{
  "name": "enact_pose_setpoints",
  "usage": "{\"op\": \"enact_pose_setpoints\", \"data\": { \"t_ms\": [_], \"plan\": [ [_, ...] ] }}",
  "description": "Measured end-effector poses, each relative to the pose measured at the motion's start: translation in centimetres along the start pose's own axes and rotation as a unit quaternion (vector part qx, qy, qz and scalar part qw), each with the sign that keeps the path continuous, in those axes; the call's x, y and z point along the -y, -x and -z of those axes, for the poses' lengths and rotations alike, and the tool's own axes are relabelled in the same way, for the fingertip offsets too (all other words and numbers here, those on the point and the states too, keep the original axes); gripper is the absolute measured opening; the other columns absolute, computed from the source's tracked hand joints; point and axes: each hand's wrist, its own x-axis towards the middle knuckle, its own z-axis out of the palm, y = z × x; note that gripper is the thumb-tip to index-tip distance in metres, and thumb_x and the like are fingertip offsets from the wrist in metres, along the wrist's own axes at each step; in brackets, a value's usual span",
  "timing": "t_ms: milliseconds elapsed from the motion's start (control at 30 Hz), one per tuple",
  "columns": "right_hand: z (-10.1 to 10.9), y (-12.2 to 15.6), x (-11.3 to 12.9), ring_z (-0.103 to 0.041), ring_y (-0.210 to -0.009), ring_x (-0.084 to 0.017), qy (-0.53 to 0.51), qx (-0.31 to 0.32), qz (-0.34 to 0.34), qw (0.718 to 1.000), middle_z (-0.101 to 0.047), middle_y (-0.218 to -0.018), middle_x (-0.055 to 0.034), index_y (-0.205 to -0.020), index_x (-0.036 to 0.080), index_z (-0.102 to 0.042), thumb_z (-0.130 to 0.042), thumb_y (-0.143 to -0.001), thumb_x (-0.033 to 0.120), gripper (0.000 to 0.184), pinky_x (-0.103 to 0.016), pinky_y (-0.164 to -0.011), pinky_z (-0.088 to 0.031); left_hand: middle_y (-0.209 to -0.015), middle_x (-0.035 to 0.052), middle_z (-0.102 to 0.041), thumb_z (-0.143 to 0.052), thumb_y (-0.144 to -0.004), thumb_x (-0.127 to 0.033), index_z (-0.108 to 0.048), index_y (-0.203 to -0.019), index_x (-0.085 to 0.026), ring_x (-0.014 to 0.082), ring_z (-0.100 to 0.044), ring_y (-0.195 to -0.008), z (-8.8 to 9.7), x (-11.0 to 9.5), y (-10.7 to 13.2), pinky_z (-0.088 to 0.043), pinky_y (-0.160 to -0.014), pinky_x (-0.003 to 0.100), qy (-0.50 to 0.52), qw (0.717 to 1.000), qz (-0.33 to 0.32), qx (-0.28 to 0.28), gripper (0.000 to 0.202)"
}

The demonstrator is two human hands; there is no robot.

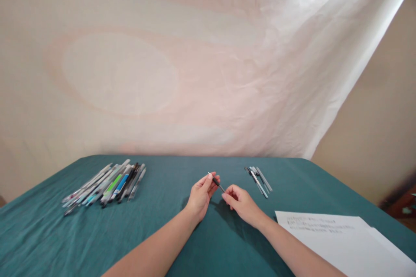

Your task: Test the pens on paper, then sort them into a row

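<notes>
Two bare forearms point(157, 242) come in from the near edge, reaching over a dark green tablecloth point(195, 264) toward the middle of the table, and from where I stand they lead straight to a dark pen point(216, 181). It is held aslant between the two hands, above the cloth, its thin, pale end poking up past the left thumb. The left hand point(200, 194) has thumb and fingertips pinching the pen near that upper end, the other fingers loosely curled behind it. The right hand point(239, 203) pinches the lower end between thumb and forefinger, with the rest of its fingers bent in; how much of the pen they cover I cannot tell. A shadow falls on the cloth below the right hand.

Over to the left I see a big bundle of pens point(107, 185) lying roughly side by side, one with a bright green label, another with a blue one. Just beyond the right hand, apart from it, lies a small group of pens point(259, 184). Nearer, past the right forearm, are white sheets of paper point(344, 246), overlapping, with blurred lines of writing too indistinct to read. Behind everything hangs a pale, creased backdrop point(208, 60)
</notes>
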Motion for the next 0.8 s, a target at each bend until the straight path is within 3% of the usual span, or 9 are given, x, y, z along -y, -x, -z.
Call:
{"op": "enact_pose_setpoints", "data": {
  "t_ms": [133, 333, 500, 600, 800],
  "plan": [
    [-0.05, 0.02, 0.05, -0.041, -0.051, -0.009, -0.012, -0.025, 0.001, 1.000, -0.044, -0.060, 0.0055, -0.082, 0.019, -0.047, -0.054, -0.074, 0.047, 0.030, -0.020, -0.048, -0.033, -0.095, 0.0109, -0.065, -0.061, -0.075, -0.028, -0.062, -0.095, -0.012, 0.0143, -0.061, -0.083, 0.07, 0.00, -0.02, -0.047, -0.080, 0.026, -0.001, 1.000, 0.002, 0.006, 0.026],
    [0.08, 0.03, 0.31, -0.036, -0.048, -0.010, 0.042, -0.017, 0.006, 0.999, -0.036, -0.051, 0.0043, -0.069, 0.017, -0.053, -0.028, -0.086, 0.051, 0.045, -0.022, -0.046, -0.028, -0.096, 0.0107, -0.065, -0.062, -0.074, -0.028, -0.062, -0.095, -0.013, 0.0146, -0.061, -0.084, 0.03, 0.00, -0.02, -0.048, -0.077, 0.025, -0.006, 1.000, 0.011, 0.001, 0.026],
    [0.07, 0.05, -0.12, -0.039, -0.047, -0.009, 0.032, -0.035, -0.004, 0.999, -0.040, -0.054, 0.0060, -0.072, 0.020, -0.043, -0.047, -0.078, 0.050, 0.031, -0.020, -0.046, -0.031, -0.095, 0.0104, -0.066, -0.063, -0.072, -0.027, -0.063, -0.094, -0.013, 0.0152, -0.061, -0.084, 0.01, -0.09, -0.03, -0.048, -0.079, 0.027, -0.004, 1.000, 0.015, 0.001, 0.026],
    [0.15, 0.00, -0.05, -0.039, -0.049, -0.009, 0.023, -0.038, -0.004, 0.999, -0.043, -0.058, 0.0052, -0.078, 0.020, -0.044, -0.049, -0.077, 0.050, 0.031, -0.020, -0.046, -0.031, -0.096, 0.0104, -0.065, -0.064, -0.072, -0.027, -0.063, -0.094, -0.013, 0.0150, -0.061, -0.083, 0.10, -0.06, -0.10, -0.048, -0.079, 0.027, -0.007, 1.000, 0.014, 0.003, 0.026],
    [0.19, -0.11, 0.19, -0.039, -0.049, -0.010, 0.034, -0.027, 0.005, 0.999, -0.040, -0.052, 0.0035, -0.075, 0.017, -0.055, -0.028, -0.085, 0.052, 0.045, -0.022, -0.048, -0.031, -0.096, 0.0103, -0.065, -0.063, -0.073, -0.028, -0.063, -0.095, -0.013, 0.0144, -0.061, -0.082, 0.06, 0.16, -0.08, -0.048, -0.078, 0.026, -0.012, 1.000, 0.008, 0.002, 0.026]
  ]
}}
